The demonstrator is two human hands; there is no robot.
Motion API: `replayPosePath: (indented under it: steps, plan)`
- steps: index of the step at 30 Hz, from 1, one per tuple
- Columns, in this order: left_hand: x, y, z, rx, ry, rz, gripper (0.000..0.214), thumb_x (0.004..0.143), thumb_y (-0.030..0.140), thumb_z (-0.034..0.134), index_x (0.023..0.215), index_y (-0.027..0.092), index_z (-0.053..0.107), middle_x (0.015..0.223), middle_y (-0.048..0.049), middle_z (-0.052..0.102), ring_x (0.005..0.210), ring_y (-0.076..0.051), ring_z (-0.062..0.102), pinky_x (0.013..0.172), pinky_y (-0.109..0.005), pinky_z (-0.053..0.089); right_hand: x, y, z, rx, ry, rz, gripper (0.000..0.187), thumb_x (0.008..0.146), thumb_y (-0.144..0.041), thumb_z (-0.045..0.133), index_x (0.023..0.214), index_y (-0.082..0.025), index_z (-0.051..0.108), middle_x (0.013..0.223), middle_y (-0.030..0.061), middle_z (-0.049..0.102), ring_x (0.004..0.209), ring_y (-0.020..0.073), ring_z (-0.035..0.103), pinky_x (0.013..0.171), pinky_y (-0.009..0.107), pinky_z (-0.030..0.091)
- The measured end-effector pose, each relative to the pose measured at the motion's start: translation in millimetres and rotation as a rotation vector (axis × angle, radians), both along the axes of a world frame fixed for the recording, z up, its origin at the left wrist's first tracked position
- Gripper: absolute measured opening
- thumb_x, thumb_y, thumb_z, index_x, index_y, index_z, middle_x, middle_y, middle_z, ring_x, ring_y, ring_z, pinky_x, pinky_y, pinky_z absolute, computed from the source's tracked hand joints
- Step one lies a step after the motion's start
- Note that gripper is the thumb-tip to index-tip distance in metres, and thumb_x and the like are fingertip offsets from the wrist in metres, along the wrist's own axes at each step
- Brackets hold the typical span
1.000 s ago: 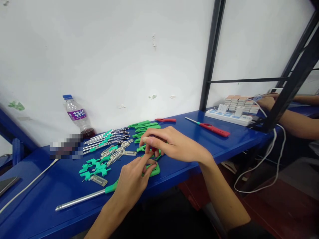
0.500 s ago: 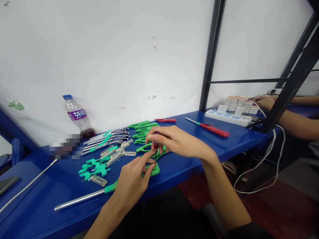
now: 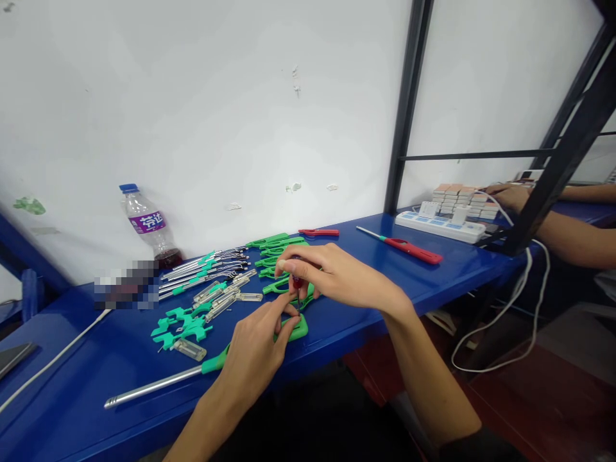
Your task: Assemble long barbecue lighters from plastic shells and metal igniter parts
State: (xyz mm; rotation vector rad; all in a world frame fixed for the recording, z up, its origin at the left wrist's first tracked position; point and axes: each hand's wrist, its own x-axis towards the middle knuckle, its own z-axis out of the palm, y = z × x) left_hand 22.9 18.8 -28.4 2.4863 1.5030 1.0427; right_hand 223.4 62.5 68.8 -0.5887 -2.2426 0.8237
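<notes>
One dark flat object (image 3: pixel 15 359) lies at the left edge of the tabletop (image 3: pixel 144 356); one white cable (image 3: pixel 60 360) runs nearby. One bottle (image 3: pixel 149 224) stands, tilted, at the rear edge. Right of it lie several metal tubes with wires (image 3: pixel 195 273), overlapping, exact count not possible. Nearer the front edge are clustered teal plastic pieces (image 3: pixel 196 328), also uncountable, and several clear tanks (image 3: pixel 226 301), one of them set apart.

One green lighter (image 3: pixel 216 363) lies along the front edge, its metal tube pointing left. The left hand (image 3: pixel 255 335) grasps its body. At least five green casings (image 3: pixel 283 244) form a column towards the rear edge. The right hand (image 3: pixel 337 277) grips one red-handled screwdriver (image 3: pixel 297 281), shaft downward at the lighter's handle end; tip contact cannot be confirmed.

One red casing (image 3: pixel 318 232) lies at the rear edge. One red lighter (image 3: pixel 409 249) lies farther right, before one power strip (image 3: pixel 440 229) with two plugs.
</notes>
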Motion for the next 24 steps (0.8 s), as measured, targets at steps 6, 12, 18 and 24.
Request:
replayPosePath:
  steps: [6, 12, 18, 24]
  plan:
    - [3, -1, 3.9, -0.004, 0.015, 0.007, 0.013, 0.101, 0.021, 0.054, 0.107, 0.026, 0.065, 0.088, 0.0044, 0.073, 0.064, -0.015, 0.062, 0.063, -0.027, 0.044, -1, 3, -1.8, 0.012, -0.047, -0.003, 0.028, 0.110, -0.035, 0.047, 0.095, -0.022, 0.066, 0.083, -0.0015, 0.073, 0.073, 0.0137, 0.066, 0.074, 0.027, 0.046]
    - [3, -3, 3.9, 0.020, 0.032, 0.019, 0.013, 0.102, 0.025, 0.053, 0.107, 0.025, 0.066, 0.087, 0.0027, 0.073, 0.064, -0.016, 0.064, 0.061, -0.027, 0.045, 2, -3, -0.2, 0.051, -0.090, -0.038, 0.035, 0.108, -0.043, 0.052, 0.087, -0.021, 0.070, 0.084, -0.0006, 0.073, 0.075, 0.0148, 0.062, 0.069, 0.028, 0.042]
    - [1, 0, 1.6, 0.014, 0.039, -0.020, 0.020, 0.106, 0.029, 0.050, 0.108, 0.027, 0.070, 0.104, -0.0014, 0.077, 0.086, -0.021, 0.073, 0.073, -0.030, 0.051, -3, -7, -0.9, 0.146, -0.107, -0.175, 0.048, 0.103, -0.054, 0.057, 0.073, -0.019, 0.070, 0.068, -0.0023, 0.065, 0.062, 0.0114, 0.050, 0.058, 0.030, 0.030]
    - [0, 1, 2.0, 0.008, 0.024, -0.065, 0.027, 0.108, 0.027, 0.045, 0.107, 0.026, 0.072, 0.110, -0.0036, 0.077, 0.102, -0.023, 0.074, 0.083, -0.032, 0.052, 2, -12, 6.3, 0.058, -0.024, -0.089, 0.029, 0.096, -0.051, 0.071, 0.101, -0.024, 0.080, 0.077, -0.0020, 0.072, 0.068, 0.0132, 0.059, 0.061, 0.027, 0.039]
